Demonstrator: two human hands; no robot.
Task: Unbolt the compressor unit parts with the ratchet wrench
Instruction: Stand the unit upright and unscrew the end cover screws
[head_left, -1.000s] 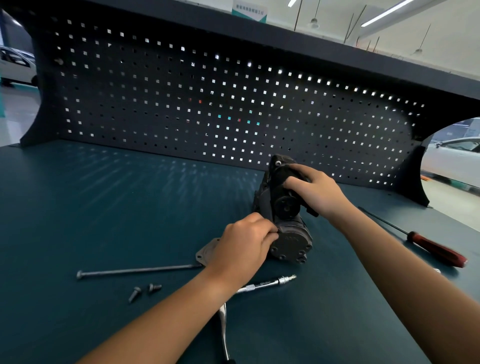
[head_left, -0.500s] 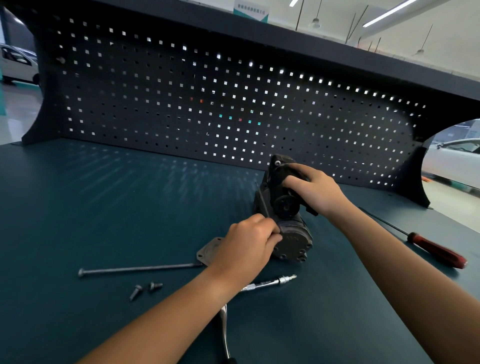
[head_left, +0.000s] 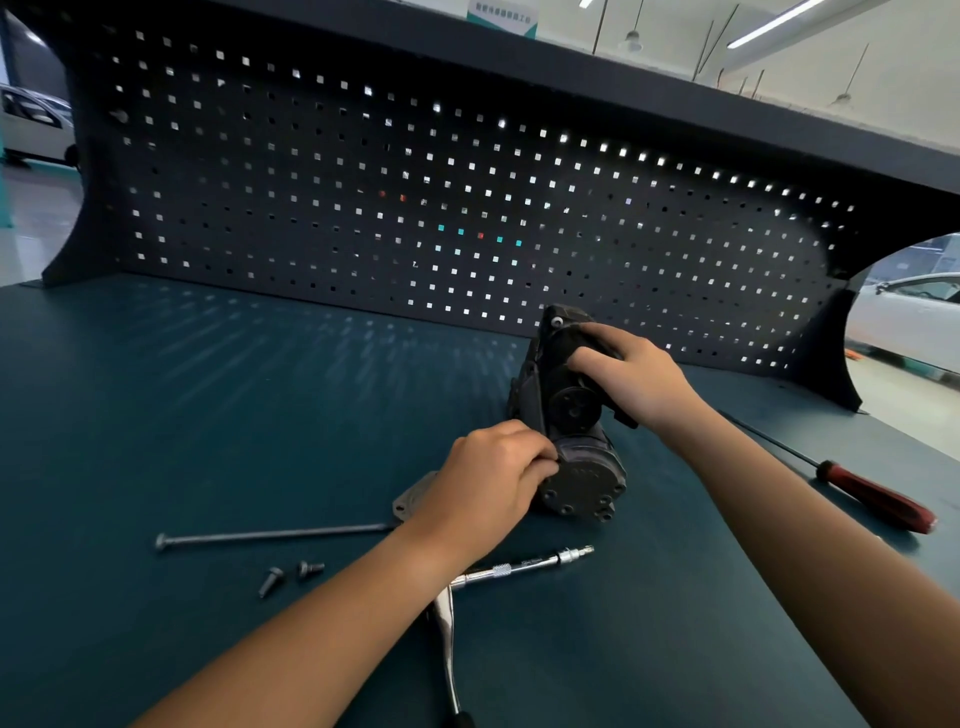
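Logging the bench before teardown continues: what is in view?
dark grey metal compressor unit: one, dark grey, centre
chrome ratchet wrench: one, silver, under left forearm
grey metal plate: one, grey, behind left hand
long grey bolt: one, grey, left of plate
short grey bolts: two, grey, near left
red-handled screwdriver: one, red, far right
black pegboard: one, black, at back
left hand: one, pinches compressor's near end
right hand: one, grips compressor's top

A dark perforated back panel (head_left: 363, 208) rises behind the teal bench (head_left: 182, 415), under ceiling strip lights (head_left: 769, 26).
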